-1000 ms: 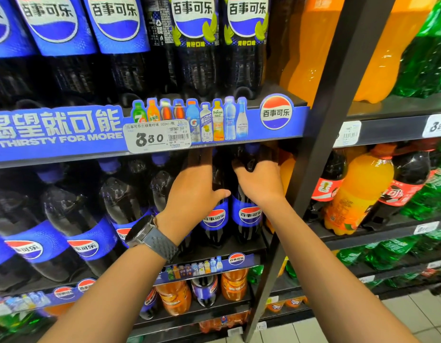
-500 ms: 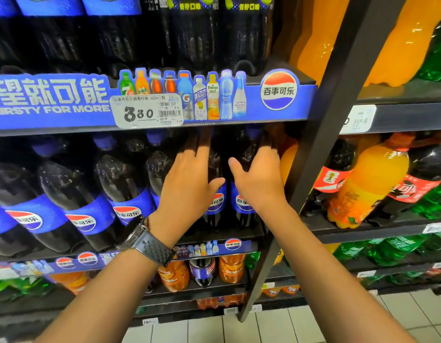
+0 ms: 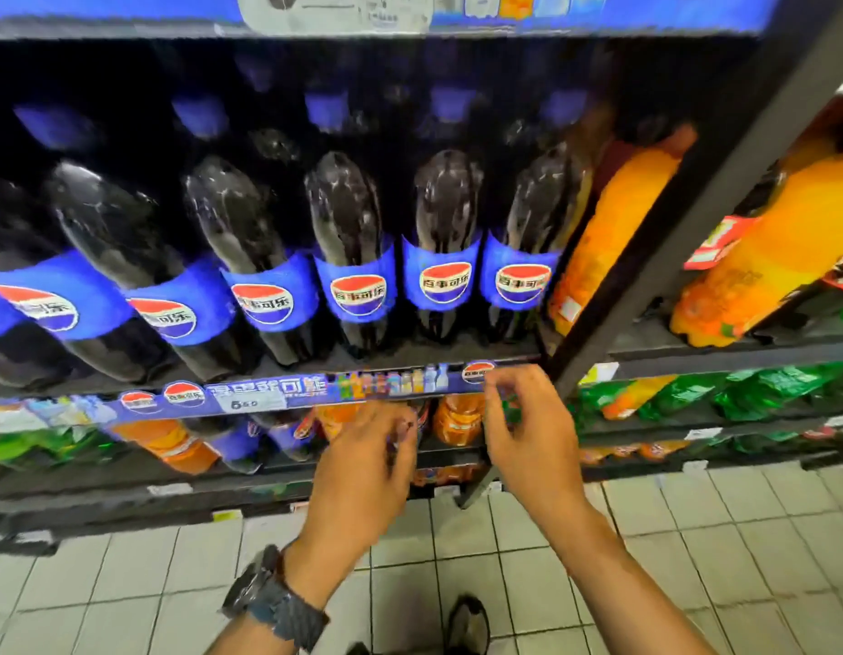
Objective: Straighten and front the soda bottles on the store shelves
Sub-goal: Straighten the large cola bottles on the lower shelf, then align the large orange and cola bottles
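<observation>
A row of large dark cola bottles with blue labels stands on the middle shelf (image 3: 400, 359); the two rightmost ones (image 3: 440, 257) (image 3: 523, 257) show their logos to the front. Both hands hang below that shelf, clear of the bottles. My left hand (image 3: 362, 470), with a watch on the wrist, has loosely curled fingers and holds nothing. My right hand (image 3: 528, 437) is in front of the shelf's blue edge strip (image 3: 277, 392), fingers loosely bent and holding nothing. The frame is blurred by motion.
An orange soda bottle (image 3: 608, 234) stands right of the colas, against the dark shelf upright (image 3: 670, 238). More orange, red-labelled and green bottles fill the right bay. Smaller orange and cola bottles sit on the lower shelf (image 3: 457, 418). White floor tiles and a shoe (image 3: 466, 626) lie below.
Both hands have let go of the two right cola bottles and dropped below the shelf. The view has tilted down, showing the lower shelves and floor.
</observation>
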